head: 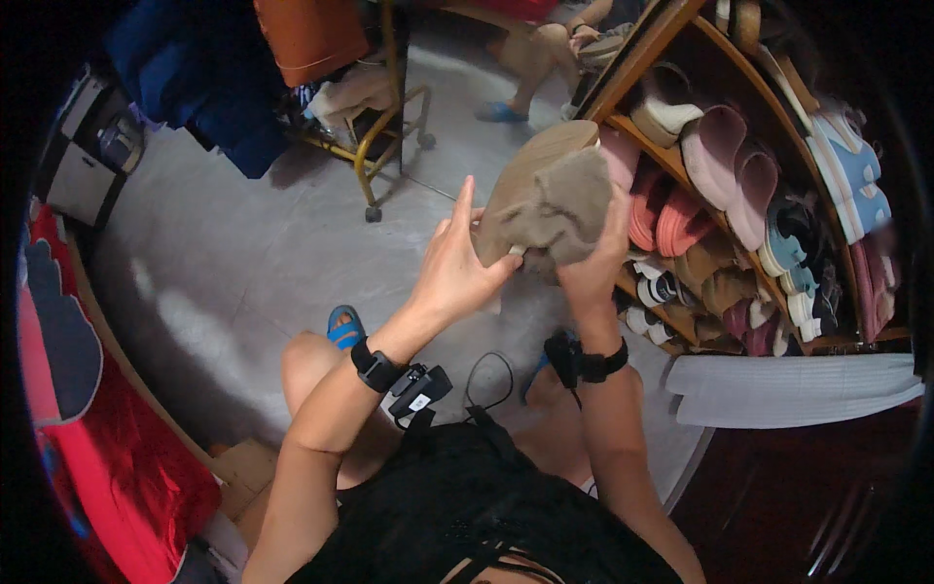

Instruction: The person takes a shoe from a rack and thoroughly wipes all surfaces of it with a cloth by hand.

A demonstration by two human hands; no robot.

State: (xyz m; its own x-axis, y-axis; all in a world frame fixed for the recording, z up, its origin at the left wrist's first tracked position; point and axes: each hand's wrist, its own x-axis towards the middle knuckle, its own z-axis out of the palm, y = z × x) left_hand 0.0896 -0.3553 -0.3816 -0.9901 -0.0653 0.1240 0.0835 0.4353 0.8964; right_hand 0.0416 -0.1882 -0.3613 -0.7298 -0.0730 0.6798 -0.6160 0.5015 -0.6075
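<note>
A taupe shoe with a soft, wrinkled upper and a thick brown sole is held up before me, in front of the shoe rack. My left hand grips its near left side, thumb in front and index finger pointing away from me. On the other side, my right hand clasps the upper. Its fingers are partly hidden, and whether a second shoe lies behind is unclear. Both wrists carry black straps with small devices.
Right of my hands stands a wooden shoe rack holding pink clogs, coral slippers and blue-white shoes. A white ribbed cloth lies below it. A wheeled yellow-framed rack stands ahead; another person sits beyond.
</note>
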